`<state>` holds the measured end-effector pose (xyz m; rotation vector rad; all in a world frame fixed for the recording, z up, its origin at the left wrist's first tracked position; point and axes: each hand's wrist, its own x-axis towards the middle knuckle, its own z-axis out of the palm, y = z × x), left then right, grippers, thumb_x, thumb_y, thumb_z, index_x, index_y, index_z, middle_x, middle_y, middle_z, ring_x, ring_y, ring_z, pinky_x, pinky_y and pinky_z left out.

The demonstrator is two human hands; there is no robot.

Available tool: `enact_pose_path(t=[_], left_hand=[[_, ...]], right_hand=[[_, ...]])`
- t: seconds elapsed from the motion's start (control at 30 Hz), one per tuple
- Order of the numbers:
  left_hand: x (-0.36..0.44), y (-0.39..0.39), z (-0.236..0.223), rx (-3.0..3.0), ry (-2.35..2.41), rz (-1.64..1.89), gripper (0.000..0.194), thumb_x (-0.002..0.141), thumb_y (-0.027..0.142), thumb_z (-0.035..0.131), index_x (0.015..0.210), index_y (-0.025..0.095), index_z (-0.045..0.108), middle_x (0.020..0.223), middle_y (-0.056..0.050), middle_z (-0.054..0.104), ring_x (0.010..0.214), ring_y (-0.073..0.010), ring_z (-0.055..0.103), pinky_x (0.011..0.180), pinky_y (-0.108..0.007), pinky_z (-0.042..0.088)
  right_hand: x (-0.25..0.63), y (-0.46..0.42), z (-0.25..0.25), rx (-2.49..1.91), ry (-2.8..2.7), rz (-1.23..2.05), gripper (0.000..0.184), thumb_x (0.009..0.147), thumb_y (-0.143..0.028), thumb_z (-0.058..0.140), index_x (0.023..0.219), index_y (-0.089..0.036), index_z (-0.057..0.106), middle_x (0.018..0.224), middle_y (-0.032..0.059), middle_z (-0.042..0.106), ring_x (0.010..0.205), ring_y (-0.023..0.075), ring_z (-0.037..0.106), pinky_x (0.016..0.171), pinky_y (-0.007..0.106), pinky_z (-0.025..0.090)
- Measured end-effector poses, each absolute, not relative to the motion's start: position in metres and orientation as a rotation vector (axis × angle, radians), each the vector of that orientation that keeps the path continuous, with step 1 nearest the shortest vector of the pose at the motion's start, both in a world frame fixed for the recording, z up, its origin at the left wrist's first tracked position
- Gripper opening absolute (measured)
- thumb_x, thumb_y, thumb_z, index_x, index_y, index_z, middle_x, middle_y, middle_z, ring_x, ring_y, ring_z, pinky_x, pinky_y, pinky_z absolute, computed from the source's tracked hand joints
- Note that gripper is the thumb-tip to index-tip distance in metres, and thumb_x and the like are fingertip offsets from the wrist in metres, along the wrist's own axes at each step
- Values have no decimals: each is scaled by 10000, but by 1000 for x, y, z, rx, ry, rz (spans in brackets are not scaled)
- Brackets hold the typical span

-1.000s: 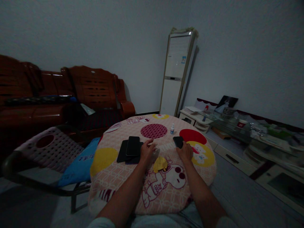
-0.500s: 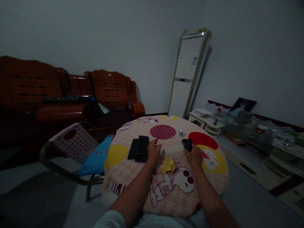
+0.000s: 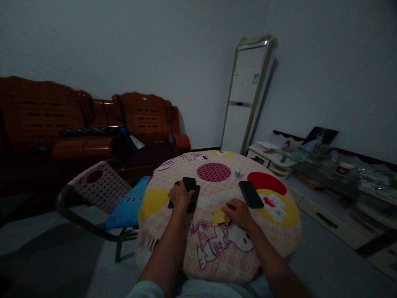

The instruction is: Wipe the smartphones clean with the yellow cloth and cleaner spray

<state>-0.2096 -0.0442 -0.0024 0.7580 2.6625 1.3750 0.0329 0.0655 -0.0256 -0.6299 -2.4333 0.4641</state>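
Note:
On the left of the round table, my left hand (image 3: 180, 197) lies over a small stack of dark phone-like slabs. Its thumb and fingers close around the sides of the top smartphone (image 3: 189, 181); another dark slab (image 3: 196, 198) shows beneath and to the right. My right hand (image 3: 239, 212) has its fingertips closed on the right edge of a small yellow cloth piece (image 3: 219, 217), which rests on the table. To the right of that hand a black smartphone (image 3: 251, 194) lies flat, apart from it.
A patterned cloth covers the round table (image 3: 173, 225). A small bottle (image 3: 237, 171) stands toward the back. At left is a chair (image 3: 102, 184) with a blue cushion (image 3: 127, 207). A cabinet with glass shelves (image 3: 322, 171) runs along the right wall.
My right hand has left the black smartphone and moved left to the yellow cloth piece. My left hand has shifted left from beside the stack to over the top smartphone.

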Motion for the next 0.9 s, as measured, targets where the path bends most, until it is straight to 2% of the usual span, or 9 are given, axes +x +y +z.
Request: enact_pose_path(t=[0.1, 0.2, 0.3, 0.37, 0.43, 0.5, 0.6, 0.73, 0.9], left_hand=[[-209, -42, 2, 824, 2786, 1171, 699, 704, 308, 726, 1327, 130, 462, 1231, -234, 568, 1197, -365, 494, 940, -439, 380], [-208, -36, 3, 831, 2644, 1382, 541, 708, 239, 714, 1220, 135, 573, 1172, -187, 630, 1141, -324, 555, 922, -386, 404], [-199, -26, -1, 621, 2059, 1761, 290, 678, 203, 726, 956, 131, 680, 955, -131, 707, 946, -285, 653, 805, -345, 475], [-189, -19, -4, 470, 1490, 1869, 240, 698, 199, 702, 926, 127, 675, 850, -92, 715, 802, -241, 678, 727, -329, 509], [-176, -13, -7, 400, 1101, 1903, 267, 681, 156, 708, 943, 130, 664, 839, -67, 716, 740, -194, 678, 725, -303, 521], [-164, -8, -10, 345, 894, 1894, 292, 685, 117, 695, 975, 133, 659, 861, -63, 720, 739, -176, 680, 751, -291, 526], [-149, -3, -14, 353, 712, 1778, 350, 722, 70, 634, 1069, 118, 642, 926, -88, 722, 804, -196, 690, 835, -325, 518], [-137, 3, -21, 390, 563, 1635, 510, 765, 26, 540, 1270, 92, 537, 1037, -126, 706, 929, -224, 681, 933, -354, 471], [-129, 5, -22, 307, 513, 1614, 518, 824, 53, 494, 1340, 100, 477, 1061, -121, 701, 943, -226, 677, 982, -381, 435]], right_hand=[[31, 57, -27, -531, -2492, 480, 212, 766, -350, 697, 658, -174, 648, 694, 7, 567, 697, 145, 521, 674, 259, 382], [27, 53, -26, -474, -2422, 596, 105, 774, -251, 648, 702, -175, 661, 739, 20, 599, 744, 156, 550, 704, 266, 405], [26, 57, -24, -579, -2217, 738, 117, 767, -227, 578, 807, -174, 674, 791, 34, 647, 750, 165, 588, 701, 266, 443], [28, 62, -24, -694, -2073, 781, 157, 746, -262, 563, 810, -170, 673, 766, 33, 663, 718, 174, 603, 669, 266, 459], [30, 69, -26, -777, -1957, 796, 189, 720, -301, 558, 787, -167, 674, 734, 32, 673, 688, 186, 613, 633, 268, 468], [32, 74, -29, -829, -1861, 792, 218, 706, -317, 548, 783, -162, 680, 740, 43, 688, 686, 200, 627, 623, 276, 480], [33, 79, -32, -861, -1773, 713, 275, 727, -303, 525, 877, -147, 694, 822, 75, 712, 741, 219, 651, 668, 303, 501], [29, 83, -25, -776, -1755, 416, 290, 800, -244, 476, 970, -147, 690, 913, 102, 702, 844, 224, 640, 776, 340, 496], [8, 86, -8, -662, -1789, 117, 294, 872, -157, 423, 1020, -147, 677, 917, 111, 671, 888, 222, 575, 820, 354, 463]])
